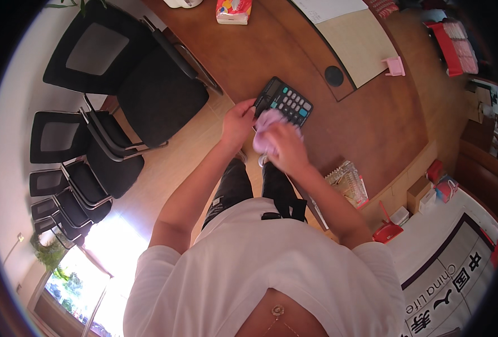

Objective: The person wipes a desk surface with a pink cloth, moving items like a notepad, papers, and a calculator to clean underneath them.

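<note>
A black desk calculator with grey and teal keys is at the near edge of the brown wooden desk. My left hand grips its left corner between thumb and fingers. In my right hand is a bunched light purple cloth, held against the lower part of the calculator and hiding some keys. The cloth and the right fingers are slightly blurred. Whether the calculator rests on the desk or is lifted cannot be told.
Black chairs line the left side. On the desk are a tissue pack, papers, a round black disc, a small pink chair-shaped holder and spiral notebooks. A red dustpan lies at the right.
</note>
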Motion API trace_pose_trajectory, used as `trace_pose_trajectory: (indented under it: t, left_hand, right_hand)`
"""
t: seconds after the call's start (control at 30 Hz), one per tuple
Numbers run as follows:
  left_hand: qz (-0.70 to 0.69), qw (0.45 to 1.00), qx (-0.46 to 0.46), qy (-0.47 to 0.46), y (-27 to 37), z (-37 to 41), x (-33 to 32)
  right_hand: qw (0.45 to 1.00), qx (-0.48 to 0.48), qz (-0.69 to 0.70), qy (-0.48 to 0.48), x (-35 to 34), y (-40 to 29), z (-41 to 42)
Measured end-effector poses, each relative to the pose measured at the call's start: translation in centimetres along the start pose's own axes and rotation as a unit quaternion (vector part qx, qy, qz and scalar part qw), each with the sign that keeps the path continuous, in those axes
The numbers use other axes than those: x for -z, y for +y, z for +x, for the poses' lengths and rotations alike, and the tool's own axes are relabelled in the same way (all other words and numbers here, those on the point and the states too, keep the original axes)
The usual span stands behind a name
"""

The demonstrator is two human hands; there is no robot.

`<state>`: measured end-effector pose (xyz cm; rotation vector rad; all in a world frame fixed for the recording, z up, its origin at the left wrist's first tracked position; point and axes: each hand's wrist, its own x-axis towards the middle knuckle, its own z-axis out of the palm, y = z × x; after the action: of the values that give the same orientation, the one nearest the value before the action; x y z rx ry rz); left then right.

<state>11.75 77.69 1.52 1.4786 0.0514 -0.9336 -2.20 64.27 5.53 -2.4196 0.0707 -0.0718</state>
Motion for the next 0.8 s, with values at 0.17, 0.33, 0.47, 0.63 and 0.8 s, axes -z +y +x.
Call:
trace_pose_trajectory:
  t: [0.17,0.33,0.47,0.63,0.8]
  left_hand:
    - [-0.012,1.0,0.008,0.02,0.7,-0.3,-0.6]
    - [-0.109,0.993,0.046,0.022,0.8,-0.6,-0.7]
    - [-0.179,0.98,0.085,0.003,1.3,-0.7,-0.7]
    - [-0.23,0.972,0.051,0.007,-1.4,0.3,0.1]
    - [-0.159,0.985,0.062,0.026,1.9,-1.3,-1.0]
  right_hand:
    - [0.992,-0.008,0.111,-0.052,2.1,-0.5,-2.5]
    - [0.969,-0.101,0.129,0.186,4.6,2.4,3.7]
    - [0.968,-0.113,0.068,0.213,2.1,2.7,7.9]
    - [0.997,-0.052,0.042,0.044,-1.1,-1.4,2.9]
    - [0.988,-0.045,0.09,-0.12,2.3,0.0,-1.5]
